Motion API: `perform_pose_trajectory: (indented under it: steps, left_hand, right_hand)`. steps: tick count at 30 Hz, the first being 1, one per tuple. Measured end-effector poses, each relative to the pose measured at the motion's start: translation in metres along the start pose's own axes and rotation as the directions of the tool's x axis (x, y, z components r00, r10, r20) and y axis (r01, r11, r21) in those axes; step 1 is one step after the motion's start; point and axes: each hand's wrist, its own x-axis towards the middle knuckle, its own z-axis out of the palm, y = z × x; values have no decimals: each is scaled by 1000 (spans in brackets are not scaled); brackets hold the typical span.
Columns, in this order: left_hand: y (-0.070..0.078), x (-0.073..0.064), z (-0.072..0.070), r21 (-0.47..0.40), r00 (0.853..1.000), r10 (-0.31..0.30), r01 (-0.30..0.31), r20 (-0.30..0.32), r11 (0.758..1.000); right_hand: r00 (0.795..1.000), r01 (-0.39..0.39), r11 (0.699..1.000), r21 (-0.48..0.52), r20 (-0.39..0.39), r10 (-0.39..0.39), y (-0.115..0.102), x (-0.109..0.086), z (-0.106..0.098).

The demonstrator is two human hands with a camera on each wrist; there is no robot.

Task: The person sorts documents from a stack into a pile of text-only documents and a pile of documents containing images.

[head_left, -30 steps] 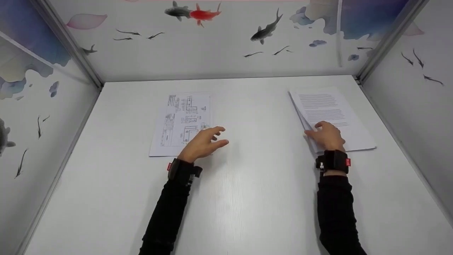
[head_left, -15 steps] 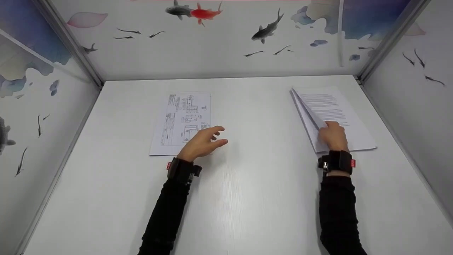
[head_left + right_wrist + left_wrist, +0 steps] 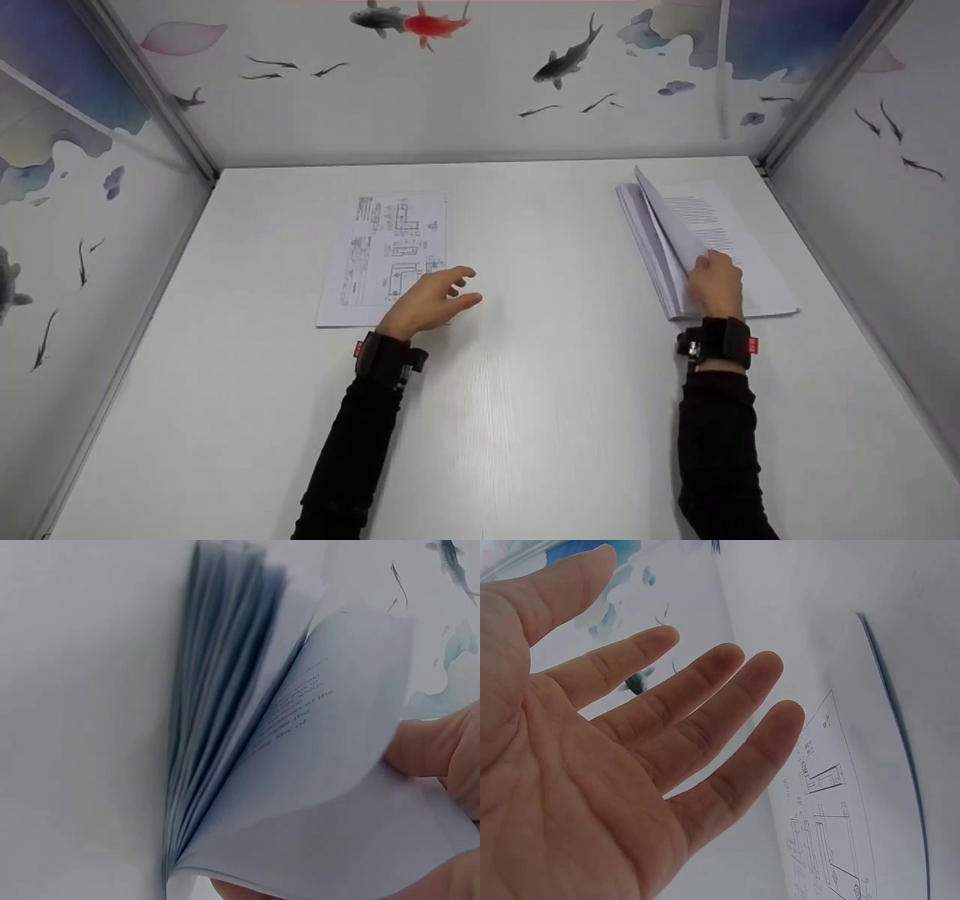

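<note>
At the right of the table lies a stack of printed paper (image 3: 765,289). My right hand (image 3: 717,285) pinches the left edge of its upper sheets and holds them lifted and bent over to the right. In the right wrist view, the thumb presses on the raised sheets (image 3: 352,727), while other sheets fan out beside them. My left hand (image 3: 431,304) hovers at the near right corner of a sheet with technical drawings (image 3: 367,255), fingers spread and holding nothing. The left wrist view has the open palm (image 3: 577,787) apart from the drawing sheet (image 3: 832,840).
The white table (image 3: 525,420) is bounded by a back wall (image 3: 480,112) and side walls painted with fish and colour washes. Both wrists carry black camera bands, such as the right band (image 3: 716,341).
My right hand has moved slightly right, going from touching the stack's left edge to pinching its upper sheets. Those sheets now stand raised and curled. The left hand has stayed put.
</note>
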Motion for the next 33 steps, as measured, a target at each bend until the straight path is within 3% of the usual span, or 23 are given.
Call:
perform_pose_trajectory:
  steps: [8,14,21,29,33]
  left_hand:
    - [-1,1,2,-1,1000,21,-21,2,1000]
    - [3,4,6,2,999,48,-48,8,999]
    - [10,7,15,6,996,91,-90,-11,996]
    - [18,11,24,-40,991,133,-134,-21,990]
    - [24,16,31,-72,987,156,-158,-33,985]
  right_hand:
    - [997,-43,999,-31,65,45,-5,-2,1]
    - [1000,8,999,-31,-24,-9,-10,-5,0]
    - [990,57,998,-2,-133,-57,-20,-8,-2]
    - [955,173,985,20,-247,-162,-46,-14,5]
    - [944,221,975,29,-257,-206,-64,-20,12]
